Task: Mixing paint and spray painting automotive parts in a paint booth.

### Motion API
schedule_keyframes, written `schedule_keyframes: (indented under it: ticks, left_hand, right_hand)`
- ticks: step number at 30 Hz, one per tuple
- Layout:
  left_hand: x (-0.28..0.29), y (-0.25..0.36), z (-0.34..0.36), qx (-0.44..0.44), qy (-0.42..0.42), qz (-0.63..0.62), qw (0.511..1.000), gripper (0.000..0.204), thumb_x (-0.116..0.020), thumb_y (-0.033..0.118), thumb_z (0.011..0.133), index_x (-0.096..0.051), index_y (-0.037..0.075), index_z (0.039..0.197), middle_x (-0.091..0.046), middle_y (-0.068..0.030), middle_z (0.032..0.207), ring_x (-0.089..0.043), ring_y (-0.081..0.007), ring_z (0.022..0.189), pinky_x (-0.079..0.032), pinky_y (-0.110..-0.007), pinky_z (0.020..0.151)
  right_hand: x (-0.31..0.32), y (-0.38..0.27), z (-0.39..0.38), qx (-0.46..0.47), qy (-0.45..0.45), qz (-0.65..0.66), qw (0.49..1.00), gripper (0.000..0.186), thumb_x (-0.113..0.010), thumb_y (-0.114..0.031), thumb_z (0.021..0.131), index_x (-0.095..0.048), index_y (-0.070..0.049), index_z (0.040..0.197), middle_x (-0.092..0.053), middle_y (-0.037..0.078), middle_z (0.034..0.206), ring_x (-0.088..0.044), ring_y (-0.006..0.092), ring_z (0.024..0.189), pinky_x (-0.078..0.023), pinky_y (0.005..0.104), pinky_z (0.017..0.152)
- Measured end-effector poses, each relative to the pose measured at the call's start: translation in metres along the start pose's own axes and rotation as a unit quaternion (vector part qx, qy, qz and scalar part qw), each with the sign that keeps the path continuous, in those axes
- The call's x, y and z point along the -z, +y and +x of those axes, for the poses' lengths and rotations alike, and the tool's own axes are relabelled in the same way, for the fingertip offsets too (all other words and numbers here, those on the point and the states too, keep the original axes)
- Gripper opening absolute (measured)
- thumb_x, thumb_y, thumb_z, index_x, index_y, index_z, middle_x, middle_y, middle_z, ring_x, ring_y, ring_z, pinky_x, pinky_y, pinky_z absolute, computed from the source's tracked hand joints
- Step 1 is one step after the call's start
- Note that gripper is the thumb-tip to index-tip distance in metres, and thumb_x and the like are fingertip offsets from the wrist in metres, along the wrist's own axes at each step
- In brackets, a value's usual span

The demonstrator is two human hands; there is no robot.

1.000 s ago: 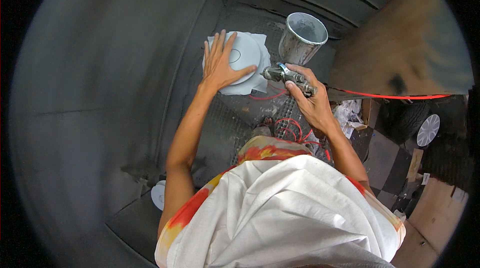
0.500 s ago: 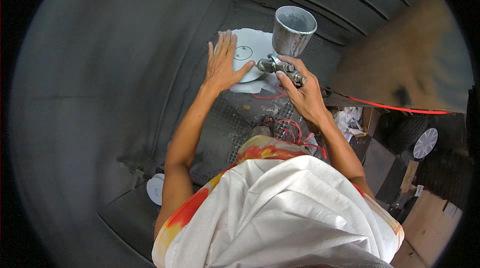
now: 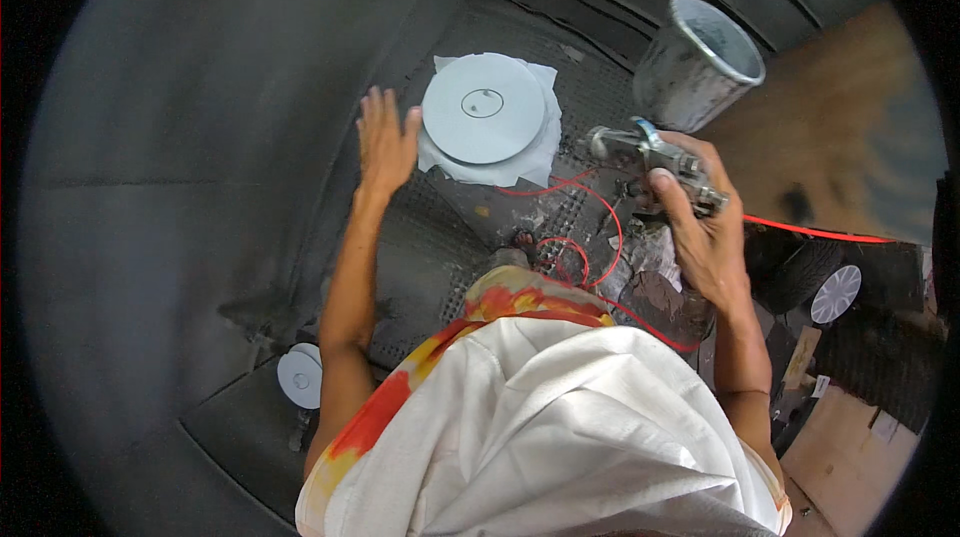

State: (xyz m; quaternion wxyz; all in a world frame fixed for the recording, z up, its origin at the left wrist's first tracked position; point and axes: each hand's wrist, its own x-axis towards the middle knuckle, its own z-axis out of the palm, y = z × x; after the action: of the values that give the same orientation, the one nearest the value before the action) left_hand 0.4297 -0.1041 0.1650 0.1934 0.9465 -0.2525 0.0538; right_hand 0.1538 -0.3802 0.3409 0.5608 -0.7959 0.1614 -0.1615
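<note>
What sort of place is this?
Likely a spray-painting booth or workshop: the right hand holds a spray gun, a pale disc sits on a white sheet, and the walls are dark and smudged.

On my feed: dark grey wall [image 3: 180, 117] fills the left side, smudged, with a faint horizontal seam about mid-height. Far wall [image 3: 550, 12] is equally dark, crossed by long ridges. Floor [image 3: 595, 72] is dark and textured, with pale scuffs. To the right I note a large brown panel [image 3: 850, 127], stained darker near its lower edge. Beyond it, a wheel cover [image 3: 836, 295], silvery; lower down, a pale brown board [image 3: 855, 457]. Light is soft, greyish, leaving a dull sheen on the left wall.
</note>
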Motion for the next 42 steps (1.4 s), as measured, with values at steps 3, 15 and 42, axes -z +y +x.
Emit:
schedule_keyframes:
  ticks: [3, 15, 42]
  left_hand:
    - [-0.005, -0.019, -0.006, 0.085, -0.007, -0.121, 0.989, 0.064, -0.040, 0.044, 0.101, -0.042, -0.009, 0.139, -0.039, -0.0293, 0.144, -0.036, -0.0402, 0.136, -0.028, -0.048, 0.112]
    - [-0.048, 0.005, -0.035, 0.312, -0.026, -0.642, 0.700, 0.050, -0.045, 0.025, 0.099, -0.047, -0.011, 0.133, -0.061, -0.0195, 0.120, -0.060, -0.0257, 0.110, -0.049, -0.037, 0.092]
    - [-0.170, 0.084, -0.175, 0.131, -0.378, -0.355, 0.845, 0.024, -0.055, 0.015, 0.093, -0.068, -0.001, 0.106, -0.071, -0.0135, 0.100, -0.067, -0.0225, 0.091, -0.053, -0.035, 0.082]
  right_hand:
    - [0.018, -0.016, -0.003, 0.001, 0.036, -0.015, 0.999, 0.026, -0.061, -0.011, 0.095, -0.058, -0.002, 0.119, -0.062, 0.002, 0.097, -0.054, 0.0073, 0.086, -0.045, 0.0232, 0.077]
    - [0.063, 0.002, 0.005, 0.055, 0.181, -0.071, 0.979, 0.025, -0.060, -0.018, 0.098, -0.061, -0.002, 0.117, -0.064, 0.000, 0.098, -0.054, 0.0056, 0.084, -0.044, 0.0204, 0.075]
    - [0.070, -0.037, 0.023, -0.067, 0.000, -0.042, 0.997, 0.029, -0.060, -0.018, 0.096, -0.057, -0.002, 0.119, -0.060, 0.000, 0.093, -0.053, 0.0058, 0.080, -0.044, 0.0213, 0.073]
